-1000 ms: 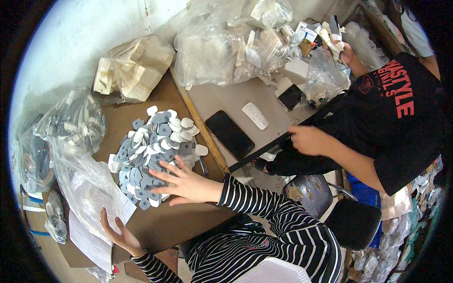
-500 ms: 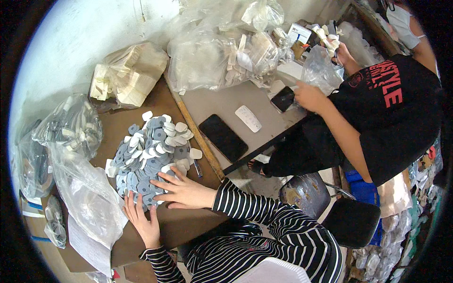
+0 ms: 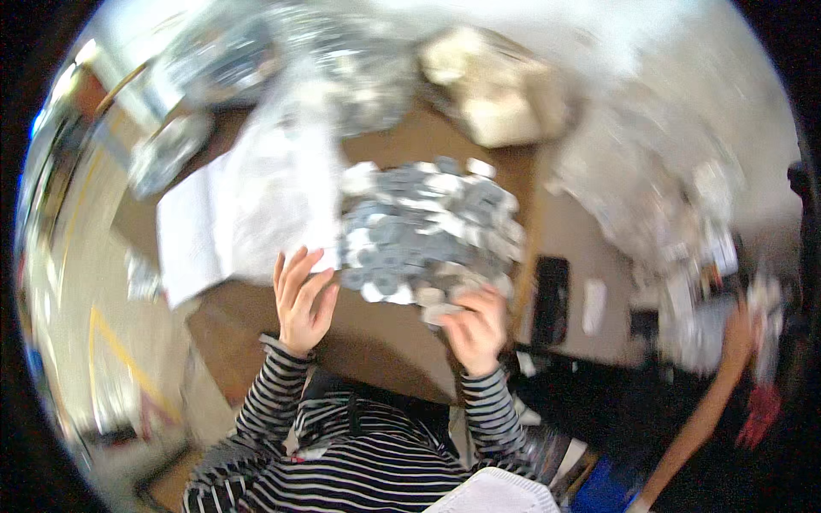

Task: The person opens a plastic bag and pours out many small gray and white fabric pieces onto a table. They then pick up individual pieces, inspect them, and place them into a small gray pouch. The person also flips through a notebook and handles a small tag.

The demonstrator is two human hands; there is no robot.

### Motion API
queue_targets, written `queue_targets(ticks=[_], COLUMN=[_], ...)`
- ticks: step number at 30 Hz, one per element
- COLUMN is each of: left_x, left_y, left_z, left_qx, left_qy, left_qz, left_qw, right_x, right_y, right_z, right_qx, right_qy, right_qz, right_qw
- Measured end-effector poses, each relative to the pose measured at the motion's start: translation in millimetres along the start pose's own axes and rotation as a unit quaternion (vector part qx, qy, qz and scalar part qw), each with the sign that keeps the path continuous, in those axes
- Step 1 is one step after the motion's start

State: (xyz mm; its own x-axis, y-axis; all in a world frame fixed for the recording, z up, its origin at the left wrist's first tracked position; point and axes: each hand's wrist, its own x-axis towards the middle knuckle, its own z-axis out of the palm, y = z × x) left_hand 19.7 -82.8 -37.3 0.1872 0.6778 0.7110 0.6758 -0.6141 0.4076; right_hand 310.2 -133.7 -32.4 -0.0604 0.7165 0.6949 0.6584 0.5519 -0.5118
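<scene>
Left hand (image 3: 302, 309) and right hand (image 3: 479, 329) are reaching over a brown table (image 3: 376, 333), both bare below black-and-white striped sleeves (image 3: 272, 389). Fingers loosely parted and slightly bent, the left is hovering just beside the lower left edge of a pile of small grey and white pieces (image 3: 410, 231), with nothing showing in its grasp. Thumb and fingers drawn together, the right is resting at the pile's lower right edge, over a few pale pieces; from where I am standing, blur is hiding whether it is pinching one. The pile itself is covering the middle of the table, its flat, rounded pieces overlapping in a loose heap.

To the left of the pile, a clear plastic bag (image 3: 278, 184) is lying partly over white sheets of paper (image 3: 186, 235). To its right, beyond a wooden strip (image 3: 532, 205), a black phone (image 3: 550, 299) and a slim white object (image 3: 592, 306) are lying side by side on a greyish surface, while a co-worker's forearm (image 3: 705, 415) is extending at the far right. Behind the pile, a wrapped bundle of cream-coloured pieces (image 3: 500, 94) is sitting near a pale wall (image 3: 684, 43), and blurred clear bags (image 3: 641, 171) are crowding the right.
</scene>
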Motion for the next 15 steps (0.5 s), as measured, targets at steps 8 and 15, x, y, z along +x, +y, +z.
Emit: queue_targets(ticks=[8,15], left_x=[-7,-59], left_y=[-102,-127], left_z=[-100,-88], left_qx=[0.249,0.215], left_qy=[0.248,0.160], left_qz=[-0.312,-0.567], left_qw=[0.883,0.779], right_x=[27,128], right_y=[-8,-104], right_z=[4,81], right_qx=[0.022,0.067], right_qy=[0.034,-0.196], right_qz=[0.097,-0.242], right_qw=[0.994,0.948])
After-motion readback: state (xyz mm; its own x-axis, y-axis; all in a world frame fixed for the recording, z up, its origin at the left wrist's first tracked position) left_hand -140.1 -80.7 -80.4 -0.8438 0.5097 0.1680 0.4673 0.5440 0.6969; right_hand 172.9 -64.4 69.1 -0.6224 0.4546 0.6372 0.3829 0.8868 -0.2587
